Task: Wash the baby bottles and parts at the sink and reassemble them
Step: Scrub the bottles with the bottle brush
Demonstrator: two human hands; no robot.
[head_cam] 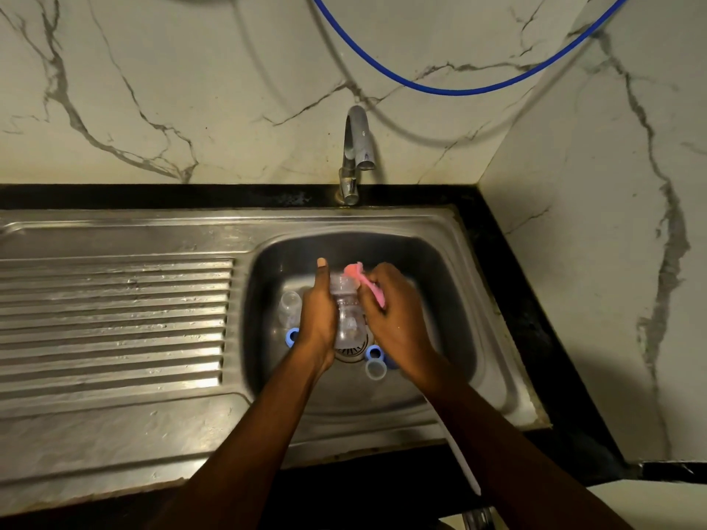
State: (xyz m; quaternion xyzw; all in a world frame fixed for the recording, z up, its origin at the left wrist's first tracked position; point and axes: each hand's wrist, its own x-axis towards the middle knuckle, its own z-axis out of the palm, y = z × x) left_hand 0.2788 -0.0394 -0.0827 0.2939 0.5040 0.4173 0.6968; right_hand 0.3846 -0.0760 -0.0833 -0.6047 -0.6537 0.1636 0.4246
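Note:
Over the steel sink basin (451, 285) my left hand (317, 319) grips a clear baby bottle (347, 315), its open neck pointing away from me. My right hand (394, 315) holds a pink sponge (363, 285) pressed against the bottle's neck. A second clear bottle (289, 306) lies on the basin floor to the left. A blue ring (292, 335) shows below my left hand. Another blue ring (373, 353) and a clear cap (375, 369) lie near the drain (350, 353).
The chrome tap (355, 154) stands at the back of the sink, with no water visible. A ribbed steel draining board (114, 319) stretches to the left. A blue hose (451, 89) hangs across the marble wall. Black counter (535, 319) edges the sink on the right.

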